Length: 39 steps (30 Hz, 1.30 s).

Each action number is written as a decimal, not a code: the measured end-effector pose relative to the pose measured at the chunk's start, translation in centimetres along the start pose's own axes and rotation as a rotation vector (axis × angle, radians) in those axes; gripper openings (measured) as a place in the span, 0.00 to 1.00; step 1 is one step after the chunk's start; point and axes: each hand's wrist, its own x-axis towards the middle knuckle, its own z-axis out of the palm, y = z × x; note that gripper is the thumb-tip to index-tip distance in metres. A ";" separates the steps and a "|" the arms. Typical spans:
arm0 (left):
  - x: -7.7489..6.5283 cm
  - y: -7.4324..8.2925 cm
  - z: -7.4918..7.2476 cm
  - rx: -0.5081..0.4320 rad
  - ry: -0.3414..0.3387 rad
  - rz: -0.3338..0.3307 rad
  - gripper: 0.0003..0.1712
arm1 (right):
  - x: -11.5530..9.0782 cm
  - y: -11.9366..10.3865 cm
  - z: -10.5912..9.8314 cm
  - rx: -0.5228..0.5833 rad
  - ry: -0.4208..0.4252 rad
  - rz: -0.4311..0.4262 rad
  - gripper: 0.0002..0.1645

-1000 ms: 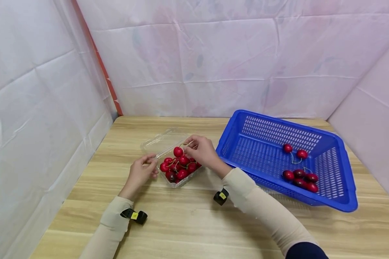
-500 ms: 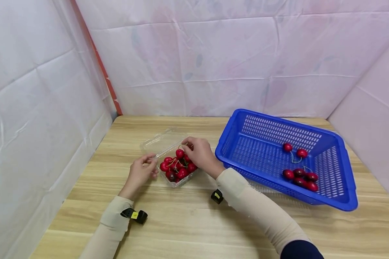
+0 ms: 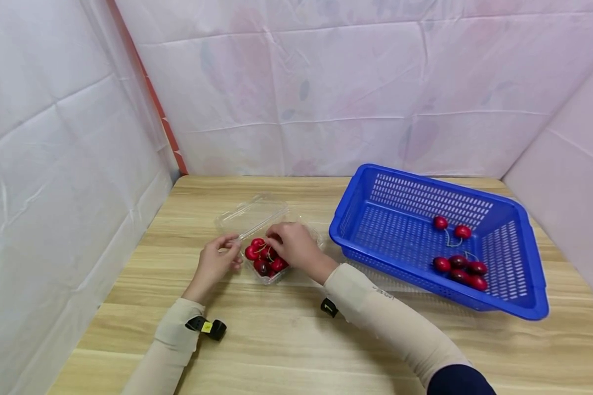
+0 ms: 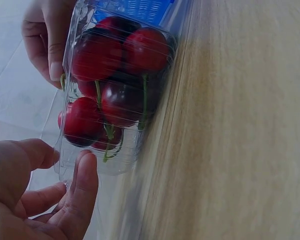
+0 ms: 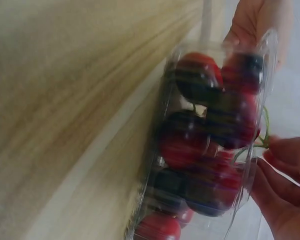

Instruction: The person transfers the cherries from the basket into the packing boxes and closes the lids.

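A clear plastic clamshell box [image 3: 273, 279] holds several red cherries [image 3: 252, 253] with green stems. My left hand [image 3: 217, 264] is at the box's left corner; in the left wrist view, its thumb and fingers pinch the clear rim [image 4: 60, 159]. Over the box's right part, my right hand [image 3: 294, 247] hides some of the fruit. The right wrist view shows a green cherry stem [image 5: 266, 127] pinched between that hand's fingertips, low at the rim. The cherry on this stem cannot be told apart from the others.
The box's clear lid [image 3: 249, 214] lies folded back on the wooden table [image 3: 257, 340]. To the right stands a blue perforated basket [image 3: 390, 233], with several more cherries [image 3: 459, 269] at its right end. White sheeting [image 3: 326, 99] closes off the back and sides.
My right hand has moved left and down over the box, lowering the cherry by its stem among the others. The left hand has stayed at the rim.
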 end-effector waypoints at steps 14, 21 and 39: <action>-0.2 0.1 -0.1 0.005 -0.003 -0.007 0.21 | -0.7 0.1 -0.1 -0.014 -0.150 -0.111 0.07; -0.1 0.0 -0.1 -0.003 -0.005 -0.001 0.21 | -0.7 0.1 -0.1 -0.007 -0.161 -0.123 0.09; -0.1 -0.1 -0.2 0.041 -0.002 0.004 0.20 | -0.8 -2.2 -3.3 -0.030 -0.048 -0.175 0.06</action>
